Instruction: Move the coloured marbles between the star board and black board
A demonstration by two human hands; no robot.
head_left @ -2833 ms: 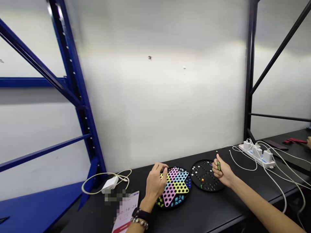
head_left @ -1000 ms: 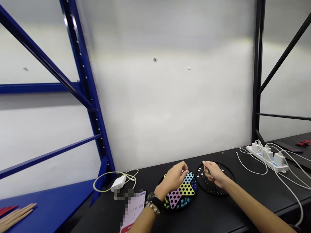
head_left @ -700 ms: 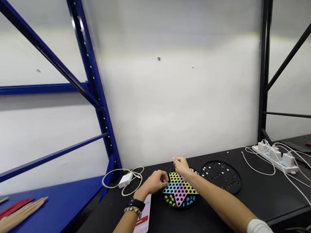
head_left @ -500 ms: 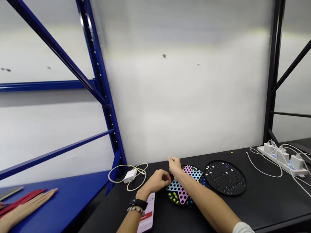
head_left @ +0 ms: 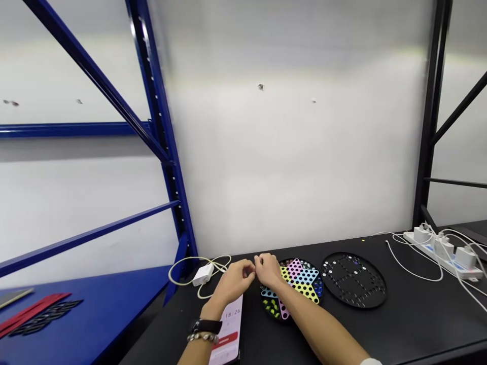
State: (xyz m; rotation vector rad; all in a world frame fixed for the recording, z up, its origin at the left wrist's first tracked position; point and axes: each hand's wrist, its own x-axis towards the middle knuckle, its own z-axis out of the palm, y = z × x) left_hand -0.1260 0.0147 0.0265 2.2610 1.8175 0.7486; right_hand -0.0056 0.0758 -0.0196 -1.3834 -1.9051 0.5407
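The left hand [head_left: 232, 285], beside a phone [head_left: 230, 329], and the right hand [head_left: 268, 270] sit close together at the edge of a Chinese checkers board [head_left: 304, 277] on the table [head_left: 380, 329]. Both hands' fingers [head_left: 248, 267] are bunched together; whether they hold anything is hidden. A round black board [head_left: 353, 280] lies just beyond.

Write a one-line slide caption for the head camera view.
Left hand and right hand above a round black Chinese checkers board with coloured star panels, beside a black perforated disc.
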